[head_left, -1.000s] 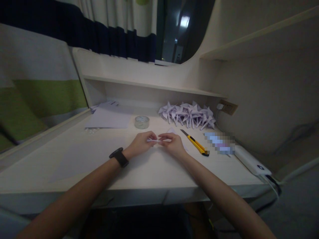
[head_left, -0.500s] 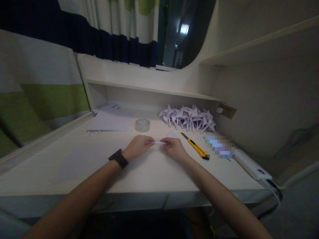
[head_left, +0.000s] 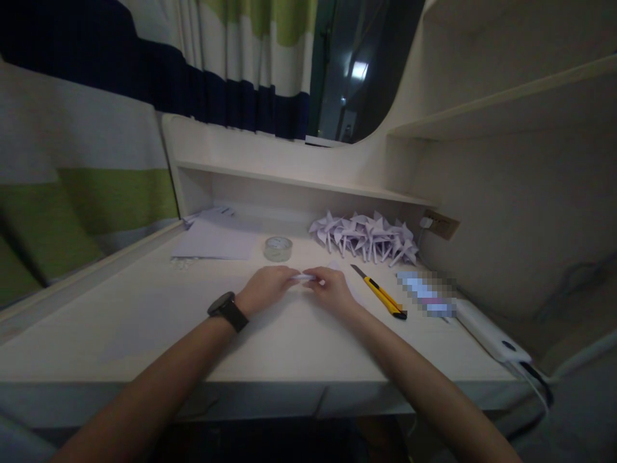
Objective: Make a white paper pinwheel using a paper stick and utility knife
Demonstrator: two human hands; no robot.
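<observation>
Between my two hands is a thin white rolled paper tube [head_left: 303, 277], held level just above the desk. My left hand [head_left: 270, 287], with a dark watch on the wrist, pinches its left end. The fingers of my right hand [head_left: 331, 289] are closed on the right end, close to the left fingertips. Behind the right hand a piece of white paper [head_left: 333, 265] partly shows. A yellow utility knife [head_left: 383, 294] with its blade out lies to the right. Beyond the left hand stands a roll of clear tape [head_left: 277, 249].
Several white paper pinwheels [head_left: 366, 235] lie heaped at the back. A stack of white paper [head_left: 216, 236] is at the back left, and a pale sheet [head_left: 144, 315] lies nearer. On the right are a blurred phone [head_left: 424, 294] and a white power strip [head_left: 491, 333] with cables.
My right hand has shifted slightly left along the tube, so less of it shows between my hands. The whole view has tilted a little, moving the scene downward.
</observation>
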